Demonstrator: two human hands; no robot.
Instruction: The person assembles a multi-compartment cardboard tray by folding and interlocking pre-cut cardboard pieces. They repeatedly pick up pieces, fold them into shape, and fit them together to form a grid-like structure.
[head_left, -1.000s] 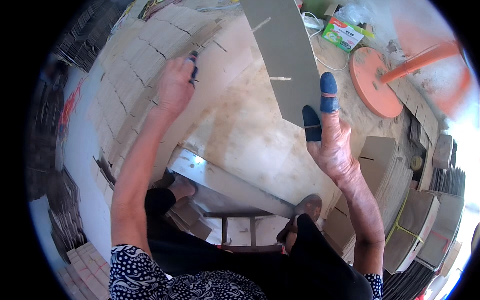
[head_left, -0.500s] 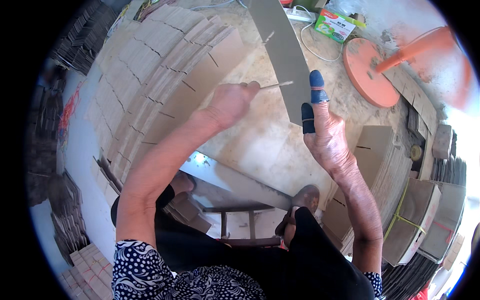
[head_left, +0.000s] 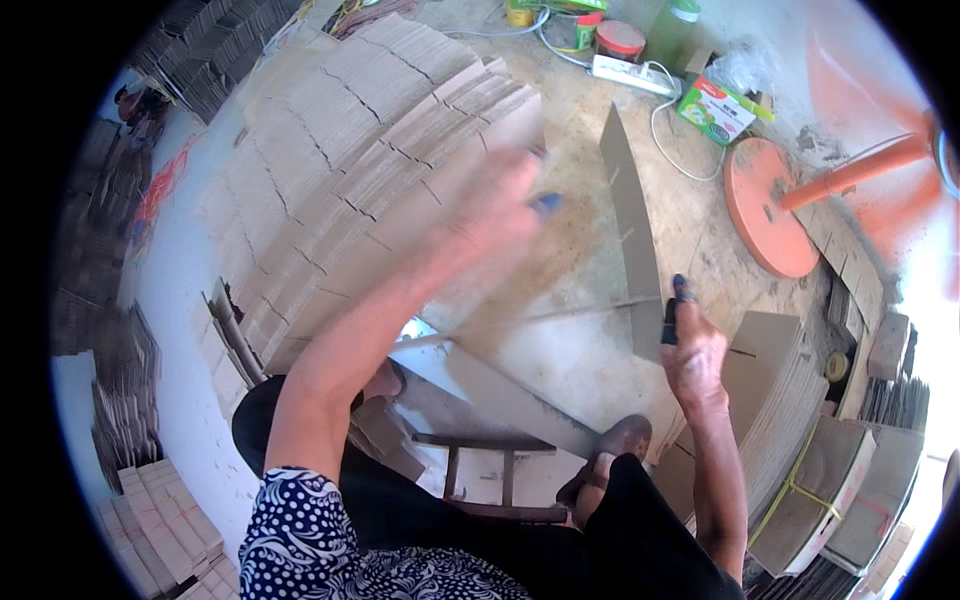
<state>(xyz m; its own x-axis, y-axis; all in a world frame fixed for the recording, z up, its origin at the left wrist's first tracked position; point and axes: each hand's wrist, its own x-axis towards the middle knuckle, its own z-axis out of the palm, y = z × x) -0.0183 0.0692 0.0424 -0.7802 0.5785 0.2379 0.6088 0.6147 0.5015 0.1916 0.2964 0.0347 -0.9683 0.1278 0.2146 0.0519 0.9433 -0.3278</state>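
Your right hand [head_left: 697, 355] is clamped on the lower right edge of the long cardboard panel [head_left: 633, 225]; dark finger cots [head_left: 670, 322] cover two digits there, both against that edge. Panel is over the tan surface [head_left: 575, 355], right of centre, on edge with its long side running away from you, top end leaning slightly left. A thin cardboard crosspiece [head_left: 590, 309], seen edge-on, meets the panel near its lower end; can't tell how deep it sits in the slot. Your left hand [head_left: 505, 205] is motion-blurred, left of the panel and apart from it, nearest the front edge of the big stack of slotted cardboard [head_left: 310, 165]. Blue cot shows on one fingertip; can't tell whether that grip is apart or together, or if it has anything in it. Both forearms come up from the lower edge, patterned sleeve [head_left: 300, 525] on your left one. Beyond the panel: white power strip [head_left: 632, 74] with its cable, red-lidded jar [head_left: 620, 42], green bottle [head_left: 674, 35], green-and-white carton [head_left: 714, 110], clear plastic bag [head_left: 740, 72] just behind the carton. Orange round base [head_left: 765, 215] with its pole stands to the right. Nearer you on the right: second cardboard stack [head_left: 765, 375], just beside your right hand, then a carton tied with yellow strap [head_left: 812, 485].
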